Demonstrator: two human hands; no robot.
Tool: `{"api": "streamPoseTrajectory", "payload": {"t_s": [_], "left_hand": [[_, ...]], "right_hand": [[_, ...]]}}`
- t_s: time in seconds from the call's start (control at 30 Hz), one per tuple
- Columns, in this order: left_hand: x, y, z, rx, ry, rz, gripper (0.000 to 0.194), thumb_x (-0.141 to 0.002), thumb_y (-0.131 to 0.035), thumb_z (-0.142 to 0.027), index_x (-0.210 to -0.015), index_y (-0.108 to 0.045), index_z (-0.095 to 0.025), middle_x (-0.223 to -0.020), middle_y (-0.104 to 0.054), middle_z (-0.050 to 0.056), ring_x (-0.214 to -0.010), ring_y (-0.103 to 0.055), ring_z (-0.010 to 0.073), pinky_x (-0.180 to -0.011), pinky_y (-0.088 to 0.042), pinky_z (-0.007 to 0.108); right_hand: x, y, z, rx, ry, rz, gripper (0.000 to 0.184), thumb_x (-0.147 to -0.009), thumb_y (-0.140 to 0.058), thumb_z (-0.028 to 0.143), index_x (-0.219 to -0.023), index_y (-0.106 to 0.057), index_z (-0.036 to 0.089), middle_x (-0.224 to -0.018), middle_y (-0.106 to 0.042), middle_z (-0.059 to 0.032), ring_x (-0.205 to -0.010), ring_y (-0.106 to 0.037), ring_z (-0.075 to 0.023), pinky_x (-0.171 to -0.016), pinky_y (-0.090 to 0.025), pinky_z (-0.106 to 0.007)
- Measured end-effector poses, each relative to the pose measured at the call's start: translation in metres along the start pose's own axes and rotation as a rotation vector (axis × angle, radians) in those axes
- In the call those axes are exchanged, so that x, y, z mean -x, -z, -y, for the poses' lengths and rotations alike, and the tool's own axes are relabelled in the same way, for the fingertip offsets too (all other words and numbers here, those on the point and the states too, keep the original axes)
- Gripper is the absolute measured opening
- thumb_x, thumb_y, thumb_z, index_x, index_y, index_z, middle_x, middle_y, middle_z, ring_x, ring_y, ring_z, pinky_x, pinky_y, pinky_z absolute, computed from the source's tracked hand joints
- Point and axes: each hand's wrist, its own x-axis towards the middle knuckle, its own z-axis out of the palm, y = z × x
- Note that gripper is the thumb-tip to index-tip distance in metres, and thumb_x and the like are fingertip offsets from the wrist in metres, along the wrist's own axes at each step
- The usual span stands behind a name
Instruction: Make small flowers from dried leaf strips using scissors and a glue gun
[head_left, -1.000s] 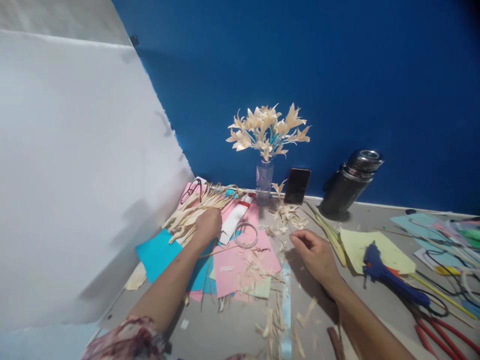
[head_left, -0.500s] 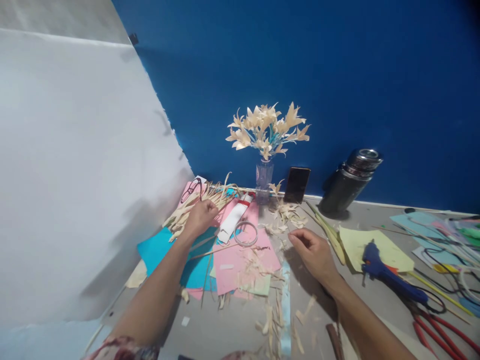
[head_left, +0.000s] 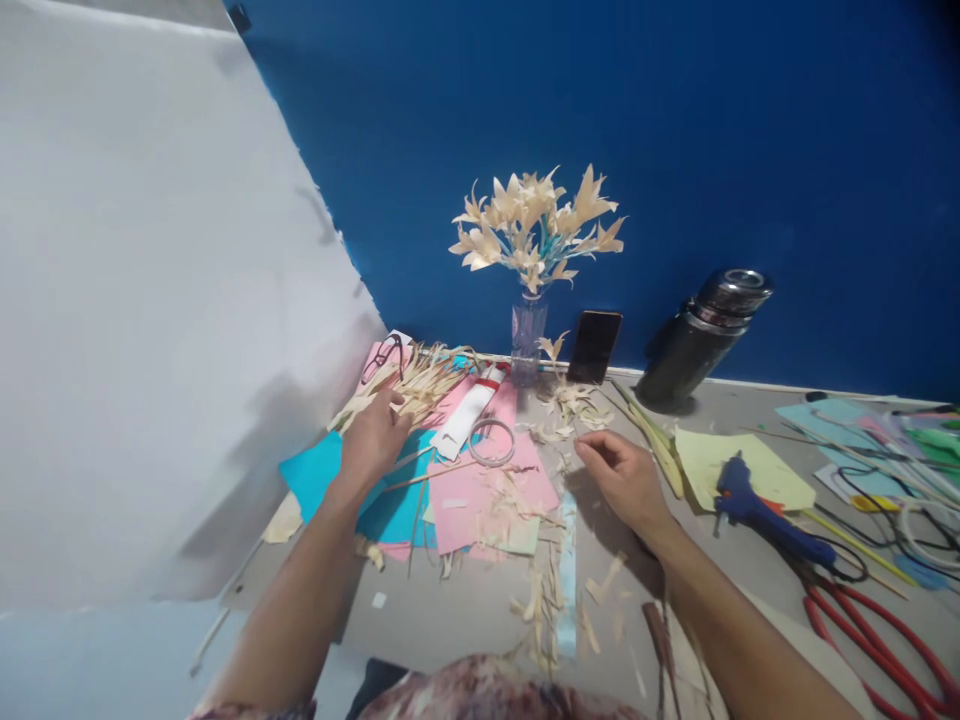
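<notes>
My left hand [head_left: 373,437] is over the near edge of a heap of pale dried husk strips [head_left: 427,385]. Its fingers are partly bent and apart, with nothing visible between them. My right hand [head_left: 621,478] hovers above the table at the right of the middle, thumb and fingers pinched together; anything in the pinch is too small to make out. Just beyond it lie loose husk petals [head_left: 574,405] and a small husk flower [head_left: 553,346]. A clear vase [head_left: 529,340] with several cream husk flowers [head_left: 536,220] stands at the back.
Pink paper [head_left: 480,510], blue paper [head_left: 311,475] and a tape roll [head_left: 491,442] lie between my hands. A phone [head_left: 595,345] and a thermos [head_left: 697,345] stand by the wall. Rightward are a blue glue gun [head_left: 772,520] and red-handled scissors [head_left: 877,640]. Husk scraps [head_left: 551,610] litter the front.
My left hand has moved left and its fingers have loosened from a closed grip. My right hand keeps its pinch in nearly the same place. The view has tilted slightly down.
</notes>
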Motion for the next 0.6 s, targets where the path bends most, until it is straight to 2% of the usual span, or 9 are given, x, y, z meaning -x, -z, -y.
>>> {"api": "streamPoseTrajectory", "payload": {"t_s": [0.07, 0.13, 0.23, 0.3, 0.37, 0.43, 0.53, 0.6], "left_hand": [[0.003, -0.004, -0.002, 0.065, -0.034, -0.016, 0.029, -0.084, -0.05, -0.033, -0.106, -0.063, -0.02, -0.07, -0.064, 0.0, -0.071, -0.06, 0.0199, -0.062, -0.036, 0.028], [0.006, -0.006, -0.006, 0.087, -0.094, 0.01, 0.022, -0.084, -0.049, -0.034, -0.091, -0.065, -0.02, -0.071, -0.065, 0.001, -0.073, -0.06, 0.0196, -0.064, -0.038, 0.028], [0.014, -0.011, -0.018, 0.123, -0.165, 0.067, 0.022, -0.084, -0.049, -0.032, -0.072, -0.063, -0.019, -0.07, -0.065, 0.002, -0.071, -0.06, 0.0191, -0.064, -0.039, 0.029], [0.023, -0.016, -0.032, 0.241, -0.169, 0.124, 0.021, -0.083, -0.051, -0.031, -0.071, -0.064, -0.019, -0.064, -0.063, 0.001, -0.065, -0.058, 0.0176, -0.062, -0.04, 0.028], [0.035, -0.025, -0.051, 0.459, -0.159, 0.223, 0.019, -0.082, -0.054, -0.031, -0.07, -0.063, -0.019, -0.058, -0.06, -0.001, -0.057, -0.055, 0.0152, -0.058, -0.041, 0.027], [0.048, -0.036, -0.075, 0.696, -0.148, 0.339, 0.02, -0.083, -0.056, -0.033, -0.073, -0.065, -0.018, -0.057, -0.059, -0.002, -0.052, -0.053, 0.0134, -0.055, -0.043, 0.025], [0.063, -0.051, -0.108, 0.919, -0.126, 0.334, 0.019, -0.082, -0.061, -0.033, -0.089, -0.069, -0.017, -0.076, -0.067, 0.001, -0.061, -0.059, 0.0128, -0.058, -0.047, 0.024], [0.068, -0.057, -0.122, 1.004, -0.134, 0.371, 0.024, -0.081, -0.064, -0.035, -0.096, -0.069, -0.016, -0.083, -0.068, 0.003, -0.063, -0.061, 0.0132, -0.058, -0.049, 0.024]], "right_hand": [[-0.001, 0.001, 0.0, -0.018, 0.005, 0.001, 0.025, -0.085, -0.062, 0.041, -0.083, -0.071, 0.017, -0.081, -0.072, -0.0056, -0.072, -0.063, -0.0198, -0.069, -0.049, -0.03], [-0.001, 0.001, 0.0, -0.018, 0.007, 0.008, 0.024, -0.085, -0.062, 0.04, -0.084, -0.071, 0.018, -0.082, -0.073, -0.0054, -0.073, -0.064, -0.0199, -0.07, -0.049, -0.03], [-0.002, 0.001, 0.0, 0.006, 0.006, 0.01, 0.022, -0.084, -0.062, 0.038, -0.08, -0.07, 0.018, -0.077, -0.072, -0.004, -0.069, -0.063, -0.0191, -0.067, -0.048, -0.029], [-0.002, -0.001, 0.001, 0.004, -0.004, 0.015, 0.021, -0.083, -0.063, 0.038, -0.078, -0.07, 0.018, -0.074, -0.07, -0.0032, -0.067, -0.062, -0.0186, -0.065, -0.048, -0.029], [0.0, -0.003, 0.002, -0.021, -0.008, 0.033, 0.02, -0.082, -0.064, 0.037, -0.078, -0.07, 0.018, -0.073, -0.07, -0.003, -0.066, -0.062, -0.0184, -0.064, -0.048, -0.029], [0.002, -0.006, 0.003, -0.04, 0.01, 0.06, 0.019, -0.083, -0.064, 0.036, -0.078, -0.07, 0.018, -0.075, -0.07, -0.0034, -0.068, -0.063, -0.0186, -0.065, -0.048, -0.029], [0.005, -0.008, 0.004, -0.016, 0.075, 0.102, 0.017, -0.086, -0.063, 0.033, -0.078, -0.069, 0.019, -0.077, -0.071, -0.0037, -0.071, -0.064, -0.0187, -0.068, -0.048, -0.029], [0.007, -0.009, 0.004, 0.015, 0.119, 0.125, 0.016, -0.088, -0.062, 0.032, -0.08, -0.069, 0.02, -0.079, -0.071, -0.0036, -0.072, -0.064, -0.0188, -0.07, -0.048, -0.029]]}}
